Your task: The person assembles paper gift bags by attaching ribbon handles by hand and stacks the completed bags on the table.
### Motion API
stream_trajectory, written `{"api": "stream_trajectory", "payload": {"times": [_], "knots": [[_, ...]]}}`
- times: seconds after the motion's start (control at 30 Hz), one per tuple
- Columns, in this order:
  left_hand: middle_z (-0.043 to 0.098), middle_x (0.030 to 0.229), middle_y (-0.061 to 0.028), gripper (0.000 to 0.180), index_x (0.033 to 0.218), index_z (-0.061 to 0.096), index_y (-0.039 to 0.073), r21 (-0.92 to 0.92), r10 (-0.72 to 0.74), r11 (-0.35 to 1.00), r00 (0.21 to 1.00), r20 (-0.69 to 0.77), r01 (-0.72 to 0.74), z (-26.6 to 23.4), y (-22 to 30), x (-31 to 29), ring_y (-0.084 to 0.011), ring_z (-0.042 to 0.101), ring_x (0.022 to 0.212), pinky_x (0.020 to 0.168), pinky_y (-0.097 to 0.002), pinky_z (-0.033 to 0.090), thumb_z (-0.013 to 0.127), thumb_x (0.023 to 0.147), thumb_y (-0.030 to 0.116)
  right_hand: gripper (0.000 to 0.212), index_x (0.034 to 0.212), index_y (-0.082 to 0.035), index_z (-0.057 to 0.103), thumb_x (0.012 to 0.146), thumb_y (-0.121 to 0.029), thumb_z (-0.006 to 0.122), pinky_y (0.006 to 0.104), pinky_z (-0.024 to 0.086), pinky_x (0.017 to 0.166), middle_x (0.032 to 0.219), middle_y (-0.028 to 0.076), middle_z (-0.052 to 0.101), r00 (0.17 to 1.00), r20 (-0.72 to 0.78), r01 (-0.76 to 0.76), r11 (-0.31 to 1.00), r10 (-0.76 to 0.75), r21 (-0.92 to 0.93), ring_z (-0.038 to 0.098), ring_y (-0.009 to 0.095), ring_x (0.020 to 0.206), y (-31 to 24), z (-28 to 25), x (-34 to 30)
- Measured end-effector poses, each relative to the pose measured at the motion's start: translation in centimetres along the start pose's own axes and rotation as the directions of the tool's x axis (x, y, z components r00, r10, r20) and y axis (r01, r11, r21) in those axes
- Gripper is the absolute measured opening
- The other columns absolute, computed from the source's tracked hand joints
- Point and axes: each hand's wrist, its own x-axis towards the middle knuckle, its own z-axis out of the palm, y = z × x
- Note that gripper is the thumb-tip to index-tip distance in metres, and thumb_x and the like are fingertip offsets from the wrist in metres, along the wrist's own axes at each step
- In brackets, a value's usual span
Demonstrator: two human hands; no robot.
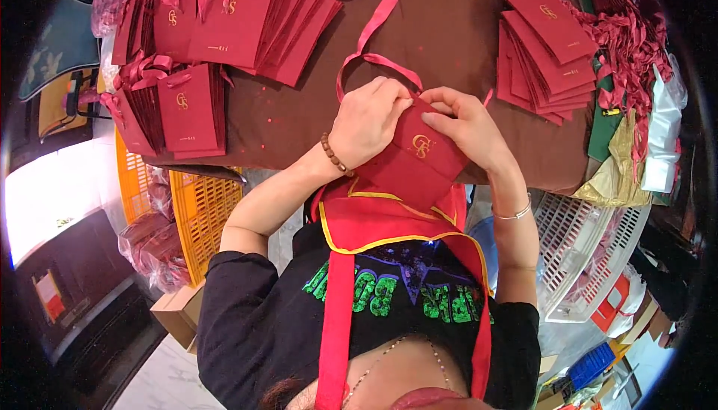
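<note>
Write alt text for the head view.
Both hands, left hand and right hand, hold a dark red paper gift bag with a ribbon handle over a brown table. Stacks of matching bags lie at left and right; yellow crates stand below.

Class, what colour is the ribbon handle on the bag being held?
Pinkish red ribbon handle, clearest in the head view.

Black short-sleeved T-shirt [262, 320], green block print across the chest. Red apron [374, 219] with yellow piping; wide red strap runs to the neck. Thin beaded necklace [389, 350]. Left wrist: brown bead bracelet [334, 157]. Right wrist: thin silver bangle [514, 214]. Forearms bare.
</note>
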Motion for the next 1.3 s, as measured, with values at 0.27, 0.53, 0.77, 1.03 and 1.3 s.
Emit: {"api": "stream_trajectory", "payload": {"times": [0.27, 0.53, 0.77, 1.03, 1.3], "knots": [[0.055, 0.075, -0.0125, 0.006, 0.081, 0.052, 0.003, 0.099, 0.054, 0.993, 0.998, 0.034, -0.057, 0.6, 0.3, -0.4, -0.0300, 0.056, 0.069, 0.062, -0.0389, 0.045, 0.056, 0.080, 0.008, 0.027, 0.110, 0.003, 0.056, 0.084, -0.003, 0.057, 0.0207, 0.047, 0.073, 0.095, 0.004, 0.064, 0.999, -0.007, -0.032, 0.999, 0.032, 0.028, 0.056, 0.006, 0.083, 0.5, 0.0, 0.1], [0.049, 0.071, -0.0110, 0.011, 0.078, 0.050, 0.003, 0.433, 0.266, 0.855, 0.958, 0.108, -0.286, 0.6, 1.9, -0.5, -0.0255, 0.052, 0.066, 0.060, -0.0352, 0.043, 0.054, 0.069, 0.007, 0.027, 0.105, 0.003, 0.059, 0.081, -0.009, 0.058, 0.0310, 0.048, 0.077, 0.094, 0.017, 0.066, 0.991, -0.117, 0.031, 0.974, -0.058, -0.223, 0.064, 0.019, 0.086, -1.0, 0.9, -0.8], [0.054, 0.078, -0.0094, 0.008, 0.081, 0.056, 0.004, 0.019, 0.258, 0.962, 0.934, 0.247, -0.271, -1.4, 0.6, -0.3, -0.0267, 0.054, 0.072, 0.063, -0.0369, 0.042, 0.059, 0.076, 0.008, 0.023, 0.104, 0.005, 0.058, 0.083, -0.003, 0.056, 0.0229, 0.046, 0.075, 0.091, 0.007, 0.065, 0.997, -0.011, 0.069, 0.978, -0.073, -0.195, 0.057, 0.009, 0.085, -0.4, 0.5, -1.5], [0.054, 0.086, -0.0053, 0.012, 0.081, 0.057, 0.008, -0.043, -0.018, 0.998, 0.894, 0.448, 0.042, -3.5, 0.9, -0.2, -0.0243, 0.051, 0.083, 0.074, -0.0347, 0.038, 0.065, 0.076, 0.016, 0.018, 0.099, 0.002, 0.057, 0.081, -0.004, 0.058, 0.0248, 0.046, 0.072, 0.085, 0.007, 0.065, 0.988, 0.136, 0.105, 0.961, -0.071, -0.255, 0.059, 0.010, 0.079, -1.2, 2.0, -2.9], [0.056, 0.093, -0.0086, 0.023, 0.088, 0.065, 0.006, -0.045, 0.027, 0.999, 0.642, 0.766, 0.012, -5.1, -0.9, 1.7, -0.0261, 0.050, 0.090, 0.078, -0.0417, 0.037, 0.050, 0.086, 0.023, 0.016, 0.092, -0.001, 0.054, 0.079, -0.006, 0.062, 0.0294, 0.044, 0.060, 0.077, 0.014, 0.064, 0.965, 0.099, 0.262, 0.862, -0.244, -0.434, 0.062, 0.021, 0.067, -1.8, 3.8, -3.7]]}}
